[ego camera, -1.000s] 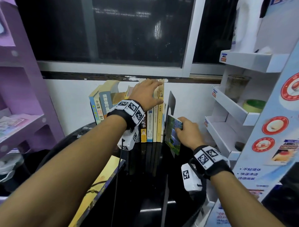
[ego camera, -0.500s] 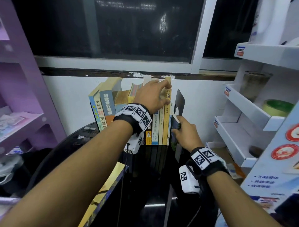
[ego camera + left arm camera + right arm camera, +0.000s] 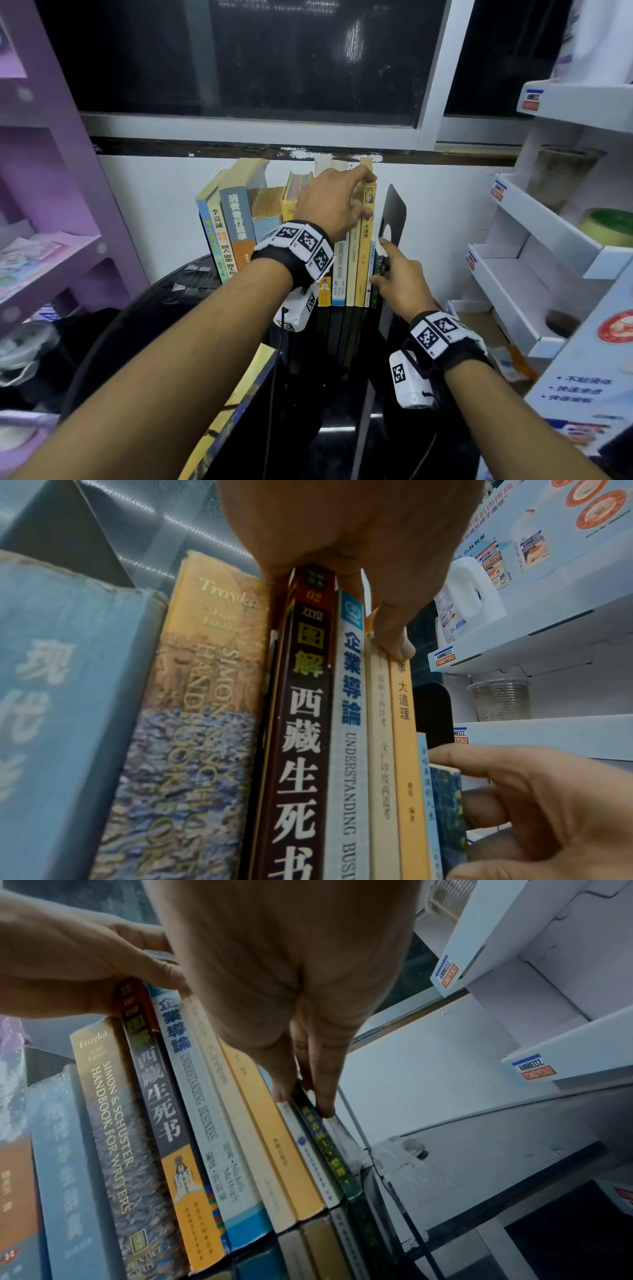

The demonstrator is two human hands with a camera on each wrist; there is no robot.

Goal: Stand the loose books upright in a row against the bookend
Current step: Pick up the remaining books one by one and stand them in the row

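Observation:
A row of upright books point(image 3: 359, 260) stands on the black table point(image 3: 342, 428), left of the black bookend point(image 3: 394, 212). My left hand point(image 3: 356, 195) grips the tops of these books, fingers curled over them and thumb on the yellow spine point(image 3: 404, 750). Between that row and the bookend sits a small dark green book point(image 3: 376, 270), upright. My right hand point(image 3: 394, 274) holds it at the spine edge, with fingers on either side of it point(image 3: 329, 1150). In the left wrist view the small book point(image 3: 445, 804) stands lower than its neighbours.
Thicker books point(image 3: 222, 233) lean at the left end of the row. A loose yellow book point(image 3: 239, 394) lies at the table's front left. A purple shelf point(image 3: 51, 171) stands on the left, a white display rack point(image 3: 548, 240) on the right, and a wall close behind.
My right hand has turned the small green book upright and slid it into the gap beside the bookend. My left hand has stayed on the book tops.

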